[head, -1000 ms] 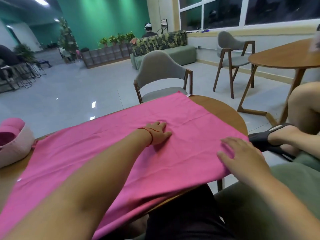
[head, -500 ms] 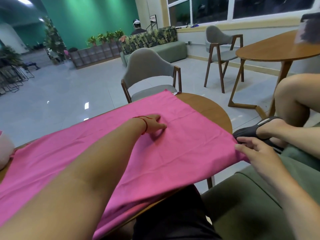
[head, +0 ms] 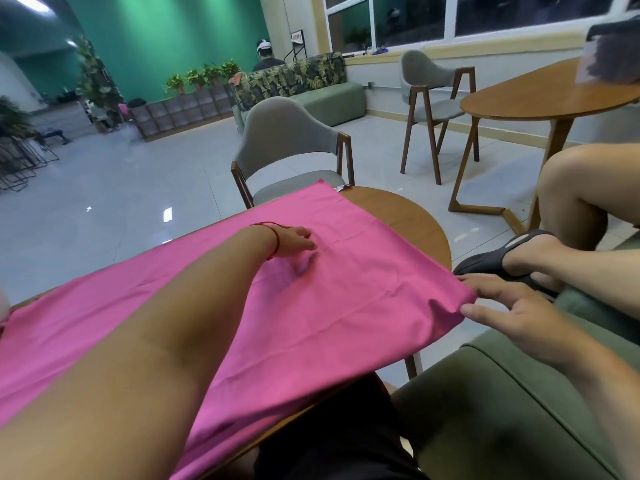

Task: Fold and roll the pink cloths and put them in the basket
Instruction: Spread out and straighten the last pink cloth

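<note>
A large pink cloth (head: 346,306) lies spread over the round wooden table (head: 408,220), its near edge hanging toward my lap. My left hand (head: 294,241) rests flat on the cloth's middle with the fingers straight. At the cloth's right corner, which juts past the table edge, my right hand (head: 502,303) pinches the fabric between thumb and fingers. Only a pale sliver of the basket (head: 2,303) shows at the left frame edge.
A grey chair (head: 287,140) stands just behind the table. To the right are another person's bare leg and black sandal (head: 498,258), resting on a green sofa (head: 502,393). A second round table (head: 540,95) and chair stand further back.
My right hand slid off the cloth's surface to its right corner and took hold of it. The left hand stayed on the middle. The view swung right, pushing the basket almost out of frame.
</note>
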Tool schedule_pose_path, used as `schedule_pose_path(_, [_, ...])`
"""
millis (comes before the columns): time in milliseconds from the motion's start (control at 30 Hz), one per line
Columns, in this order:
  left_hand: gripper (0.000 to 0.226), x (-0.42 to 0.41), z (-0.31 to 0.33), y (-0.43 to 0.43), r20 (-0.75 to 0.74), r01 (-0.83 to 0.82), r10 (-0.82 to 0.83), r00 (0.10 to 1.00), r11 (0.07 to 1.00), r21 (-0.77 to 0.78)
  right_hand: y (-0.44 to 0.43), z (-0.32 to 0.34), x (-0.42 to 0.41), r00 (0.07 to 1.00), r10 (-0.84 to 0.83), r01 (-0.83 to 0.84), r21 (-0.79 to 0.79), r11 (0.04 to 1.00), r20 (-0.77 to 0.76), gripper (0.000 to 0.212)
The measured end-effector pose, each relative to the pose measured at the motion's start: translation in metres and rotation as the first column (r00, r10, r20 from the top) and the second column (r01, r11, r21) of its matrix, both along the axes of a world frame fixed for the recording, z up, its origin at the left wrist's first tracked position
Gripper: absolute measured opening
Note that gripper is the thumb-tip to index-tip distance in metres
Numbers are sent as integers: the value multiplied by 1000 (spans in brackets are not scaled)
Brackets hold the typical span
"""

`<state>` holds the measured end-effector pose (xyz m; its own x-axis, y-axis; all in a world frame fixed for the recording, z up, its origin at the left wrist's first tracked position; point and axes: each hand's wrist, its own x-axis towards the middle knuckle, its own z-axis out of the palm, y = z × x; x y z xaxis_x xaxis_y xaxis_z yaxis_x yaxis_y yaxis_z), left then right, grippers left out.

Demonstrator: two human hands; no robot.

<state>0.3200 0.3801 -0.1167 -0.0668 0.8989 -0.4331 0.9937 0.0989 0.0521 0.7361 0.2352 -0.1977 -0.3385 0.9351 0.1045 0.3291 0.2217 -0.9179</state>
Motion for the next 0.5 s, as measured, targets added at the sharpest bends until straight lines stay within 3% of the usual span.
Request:
schedule_pose_path(100, [57,-1,-5,0,14,5,-6,1000,999,39,-6,2,-9,986,-41,53,68,996,-162,28])
schedule_pose_path(200, [53,-1,-4,0,33,-17,15,999,998,66,-5,13,-20,951,-119,153,102,983,-285,19])
schedule_pose_path(500, [49,-4,-7,5,122,-110,100,988,991,81,16,60,-43,895,-258,315,106,943,-365,14])
